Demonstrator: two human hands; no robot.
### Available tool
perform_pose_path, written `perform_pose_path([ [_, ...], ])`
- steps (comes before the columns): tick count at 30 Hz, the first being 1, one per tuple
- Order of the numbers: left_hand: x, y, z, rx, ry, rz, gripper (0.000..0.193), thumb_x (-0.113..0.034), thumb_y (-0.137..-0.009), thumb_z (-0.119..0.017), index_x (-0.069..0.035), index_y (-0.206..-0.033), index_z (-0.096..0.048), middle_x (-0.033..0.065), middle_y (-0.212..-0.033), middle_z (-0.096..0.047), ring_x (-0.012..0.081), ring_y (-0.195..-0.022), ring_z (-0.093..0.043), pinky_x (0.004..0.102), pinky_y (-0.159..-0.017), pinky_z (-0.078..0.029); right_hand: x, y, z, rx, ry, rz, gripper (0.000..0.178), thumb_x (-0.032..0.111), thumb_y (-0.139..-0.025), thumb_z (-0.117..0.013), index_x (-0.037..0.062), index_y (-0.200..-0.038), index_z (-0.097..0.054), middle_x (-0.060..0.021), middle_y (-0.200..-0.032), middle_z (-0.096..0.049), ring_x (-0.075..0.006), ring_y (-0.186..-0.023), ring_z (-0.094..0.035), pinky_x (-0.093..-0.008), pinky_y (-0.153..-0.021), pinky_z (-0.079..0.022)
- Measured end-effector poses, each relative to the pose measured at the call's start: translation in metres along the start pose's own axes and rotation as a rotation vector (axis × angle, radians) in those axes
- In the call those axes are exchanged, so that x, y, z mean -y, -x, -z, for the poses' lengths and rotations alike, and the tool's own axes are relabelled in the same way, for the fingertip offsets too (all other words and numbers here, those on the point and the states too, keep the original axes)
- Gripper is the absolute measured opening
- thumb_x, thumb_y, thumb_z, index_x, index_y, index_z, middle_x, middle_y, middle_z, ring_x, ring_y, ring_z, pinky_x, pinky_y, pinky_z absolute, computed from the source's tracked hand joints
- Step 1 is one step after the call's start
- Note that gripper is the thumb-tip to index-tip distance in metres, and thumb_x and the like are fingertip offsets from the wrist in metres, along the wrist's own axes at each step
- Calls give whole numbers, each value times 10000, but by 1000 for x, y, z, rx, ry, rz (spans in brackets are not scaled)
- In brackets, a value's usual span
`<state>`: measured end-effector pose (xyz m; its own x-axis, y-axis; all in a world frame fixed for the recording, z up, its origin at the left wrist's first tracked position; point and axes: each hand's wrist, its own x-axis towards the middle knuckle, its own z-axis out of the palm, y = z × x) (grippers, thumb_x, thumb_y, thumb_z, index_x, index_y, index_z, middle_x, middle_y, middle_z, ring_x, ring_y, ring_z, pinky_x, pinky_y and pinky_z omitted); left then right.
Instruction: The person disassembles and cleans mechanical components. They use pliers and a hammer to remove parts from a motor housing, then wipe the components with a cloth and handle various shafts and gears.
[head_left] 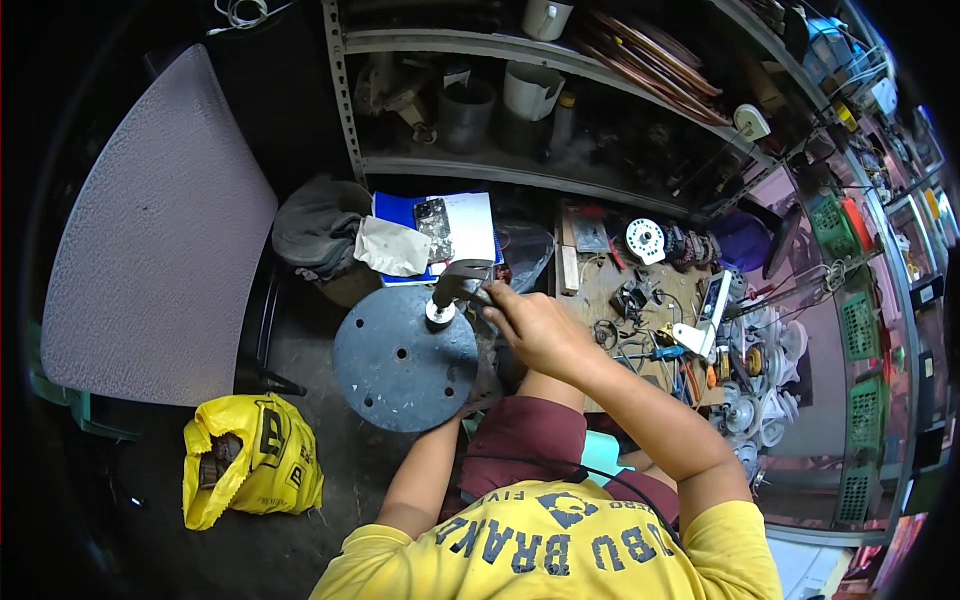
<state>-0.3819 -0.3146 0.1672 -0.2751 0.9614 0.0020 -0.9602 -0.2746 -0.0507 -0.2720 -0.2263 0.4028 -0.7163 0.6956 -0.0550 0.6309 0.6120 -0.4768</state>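
A round dark blue-grey metal plate [400, 385] with several small holes lies level before my knees. On its upper right part stands a short silver round fitting [440, 314]. My right hand [540, 328] is closed round a hammer with a dark curved metal head [463, 277]. The head is right over the fitting; I cannot tell whether they touch. My left hand [482, 388] is by the plate's right edge, partly under it, and its fingers are hidden.
Beyond the plate lie a blue-edged notebook [480, 215], a black phone-like device [433, 228] and a white cloth [392, 247]. At right, a wooden board [590, 290] bears tools, wires and motor parts. A yellow bag [255, 455] and pale chair back [165, 240] stand left; metal shelving [480, 170] is ahead.
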Motion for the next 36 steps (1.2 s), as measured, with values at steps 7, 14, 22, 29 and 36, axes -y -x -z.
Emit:
perform_pose_path([
  [7, -21, -14, -11, 62, 138, 14, 698, -561, -965, -403, -38, -1427, -415, 187, -1471, -430, 369, -1367, -383, 446, -1141, -290, 4, -2, -1, 33, 24, -5, 358, 307, -979, -519, 66, -1242, -546, -240, -830, -659, -451, -798, -629, -535, -669, -480],
  [14, -24, -18, -13, 99, 242, 19, 661, -527, -978, -397, -60, -1445, -394, 170, -1481, -420, 354, -1371, -385, 457, -1146, -292, 7, -9, 4, -74, -55, 34, 318, 254, -958, -561, 31, -1184, -585, -258, -745, -619, -456, -707, -610, -526, -623, -456],
  [22, -31, -8, -23, 110, 324, 6, 624, -489, -992, -390, -84, -1466, -370, 150, -1491, -409, 336, -1375, -386, 469, -1152, -293, 42, -15, 77, -416, -148, 463, 176, 203, -963, -555, 34, -936, -595, -228, -717, -622, -431, -691, -621, -483, -593, -480],
  [29, -19, -5, -24, 110, 486, 38, 595, -456, -1004, -384, -106, -1484, -349, 133, -1501, -399, 321, -1378, -387, 480, -1158, -294, 0, -10, 35, -601, -76, 335, 167, 176, -948, -576, 12, -945, -606, -185, -742, -623, -382, -675, -619, -464, -614, -499],
  [36, -33, 9, -17, 76, 334, 18, 563, -420, -1006, -395, -106, -1473, -369, 131, -1486, -418, 316, -1366, -403, 469, -1157, -298, 31, -25, 113, -645, -284, 569, 159, 158, -959, -559, 3, -962, -595, -210, -808, -610, -381, -681, -610, -425, -599, -486],
])
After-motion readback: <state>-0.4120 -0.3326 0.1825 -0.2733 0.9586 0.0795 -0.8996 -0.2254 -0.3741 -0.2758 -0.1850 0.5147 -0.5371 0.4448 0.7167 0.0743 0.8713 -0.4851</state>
